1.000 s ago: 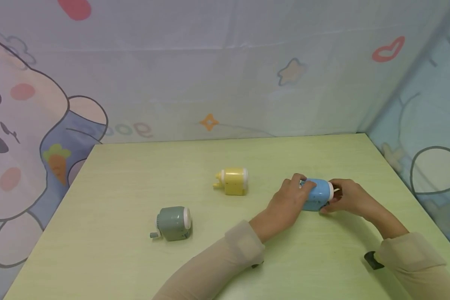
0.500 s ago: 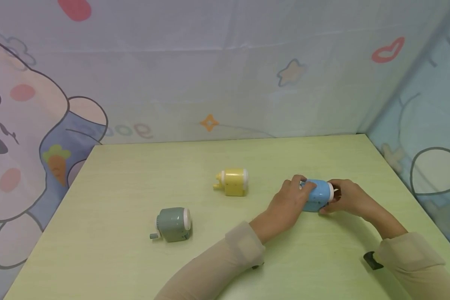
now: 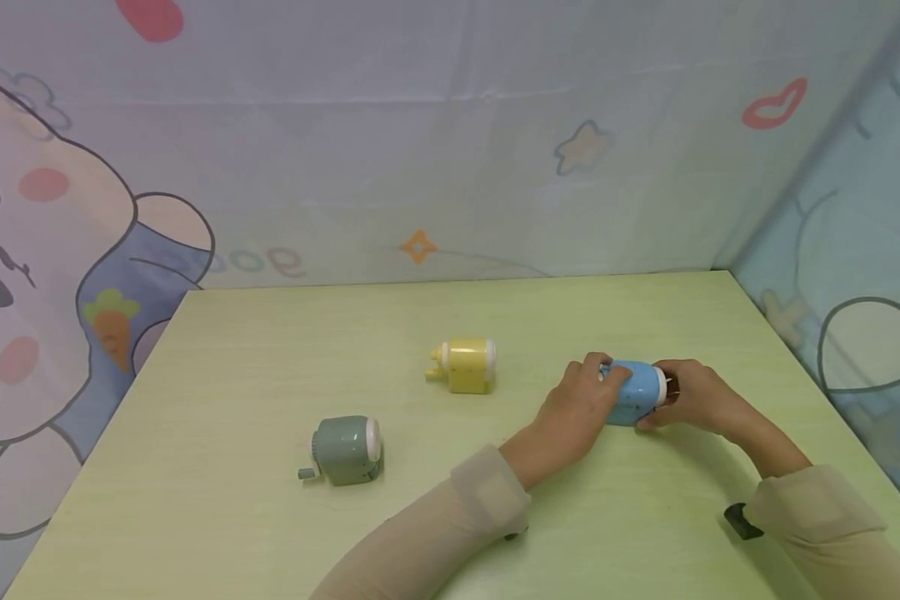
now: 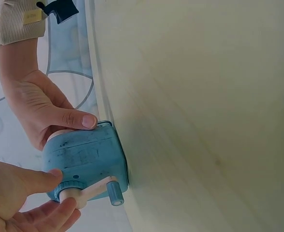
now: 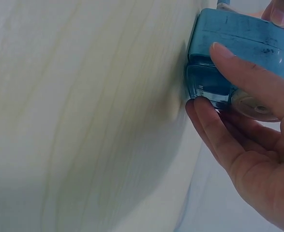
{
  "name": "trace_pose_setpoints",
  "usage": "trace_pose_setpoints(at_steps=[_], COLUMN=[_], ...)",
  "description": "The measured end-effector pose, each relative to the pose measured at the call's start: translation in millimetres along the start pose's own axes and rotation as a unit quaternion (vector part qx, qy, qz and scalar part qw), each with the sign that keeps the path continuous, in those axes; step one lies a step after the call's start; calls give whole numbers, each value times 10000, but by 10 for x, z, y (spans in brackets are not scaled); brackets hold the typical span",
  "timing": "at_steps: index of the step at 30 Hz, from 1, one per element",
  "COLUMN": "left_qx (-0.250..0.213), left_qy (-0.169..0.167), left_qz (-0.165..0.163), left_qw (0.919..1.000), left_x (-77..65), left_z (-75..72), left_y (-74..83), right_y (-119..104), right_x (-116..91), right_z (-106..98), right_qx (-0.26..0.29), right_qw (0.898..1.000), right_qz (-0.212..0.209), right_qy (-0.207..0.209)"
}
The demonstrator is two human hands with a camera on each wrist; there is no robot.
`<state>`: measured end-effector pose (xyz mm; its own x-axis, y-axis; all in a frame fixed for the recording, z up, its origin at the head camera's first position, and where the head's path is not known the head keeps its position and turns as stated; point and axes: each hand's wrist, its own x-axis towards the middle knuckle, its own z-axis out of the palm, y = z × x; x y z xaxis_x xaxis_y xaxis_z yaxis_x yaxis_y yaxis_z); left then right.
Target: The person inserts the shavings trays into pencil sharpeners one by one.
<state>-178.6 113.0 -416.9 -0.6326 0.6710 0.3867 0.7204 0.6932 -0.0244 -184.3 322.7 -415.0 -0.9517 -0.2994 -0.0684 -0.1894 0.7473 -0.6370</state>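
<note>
In the head view a blue crank pencil sharpener is on the right of the table, between both hands. My left hand holds its crank end; in the left wrist view the thumb presses by the ribbed collar and the fingers curl under the white crank hub. My right hand grips the white-rimmed end. Its thumb lies along the blue body and its fingertips touch the edge of the dark translucent drawer in the right wrist view. Part of the round end piece is covered by that hand.
A yellow sharpener stands left of the hands, and a grey-green sharpener sits nearer the front left. Both have cranks pointing left. Behind the pale table hangs a printed cloth, with another at the right side.
The right hand's fingers have shifted very slightly at the white-rimmed end. Left hand, blue sharpener and the other two sharpeners stay practically where they were.
</note>
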Motion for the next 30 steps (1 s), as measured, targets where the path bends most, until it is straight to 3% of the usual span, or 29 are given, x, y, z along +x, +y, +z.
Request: trace_pose_setpoints(at_steps=[16, 30], left_qx=[89, 214], left_qy=[13, 146], left_qz=[53, 114], left_qw=[9999, 9996], left_x=[-5, -11], left_z=[3, 5], left_y=[-9, -14], right_y=[9, -26], right_x=[41, 65], right_z=[7, 14], right_qx=[-145, -229], right_qw=[9997, 9994], right_qz=[-140, 219], right_qy=[107, 103])
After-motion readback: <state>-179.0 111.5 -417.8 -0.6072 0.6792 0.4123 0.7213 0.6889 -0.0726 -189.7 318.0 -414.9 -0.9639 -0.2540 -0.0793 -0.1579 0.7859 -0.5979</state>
